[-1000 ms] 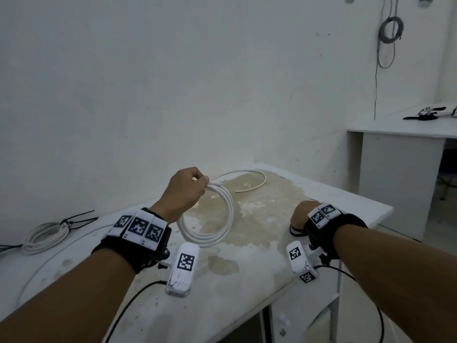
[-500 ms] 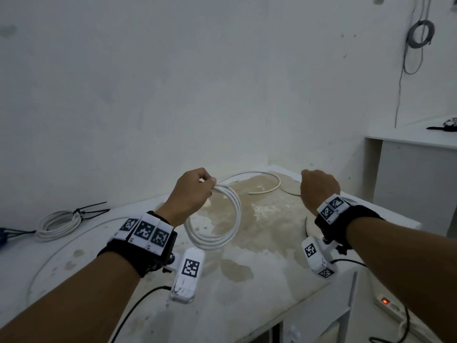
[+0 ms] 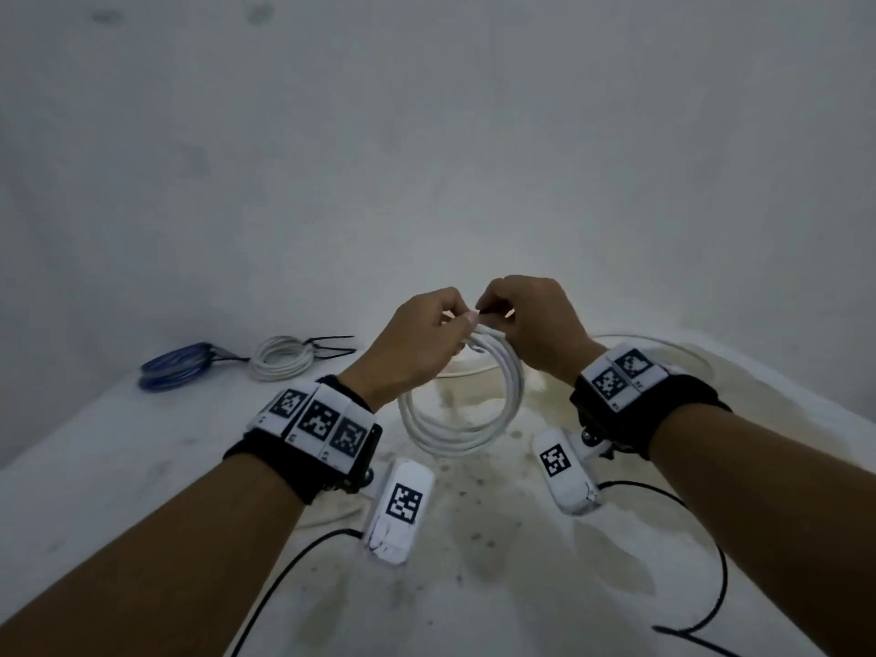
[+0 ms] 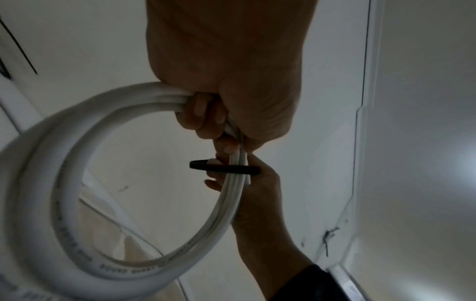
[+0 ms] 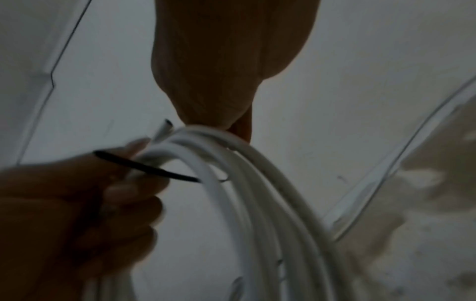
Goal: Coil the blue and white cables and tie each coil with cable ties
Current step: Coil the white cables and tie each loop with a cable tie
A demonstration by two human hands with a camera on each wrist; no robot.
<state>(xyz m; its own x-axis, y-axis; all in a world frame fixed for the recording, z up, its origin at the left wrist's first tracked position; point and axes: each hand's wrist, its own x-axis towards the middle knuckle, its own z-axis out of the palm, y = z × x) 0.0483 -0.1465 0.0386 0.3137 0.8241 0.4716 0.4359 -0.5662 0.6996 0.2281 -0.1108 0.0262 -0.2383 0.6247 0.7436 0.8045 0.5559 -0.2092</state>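
Note:
A white cable coil [image 3: 462,422] hangs above the stained table. My left hand [image 3: 455,324] grips its top, with the fingers curled round the bundled strands [image 4: 180,101]. My right hand [image 3: 493,315] meets it there and pinches a black cable tie [image 3: 488,314]. In the left wrist view the cable tie [image 4: 224,168] lies across the strands just below my left fingers. In the right wrist view the cable tie [image 5: 146,167] pokes out beside the coil [image 5: 257,183]. A cut cable end [image 5: 165,126] sticks up at the grip.
A tied white coil [image 3: 282,358] with black tie tails [image 3: 332,348] and a blue coil [image 3: 175,369] lie at the table's back left by the wall. A loose white cable [image 3: 663,343] curves over the table [image 3: 118,467] at the back right. Black camera leads [image 3: 711,585] trail in front.
My right hand has come in from the right to the top of the coil, with a black tie now in its fingers. The left hand kept its grip. The view has swung left and down.

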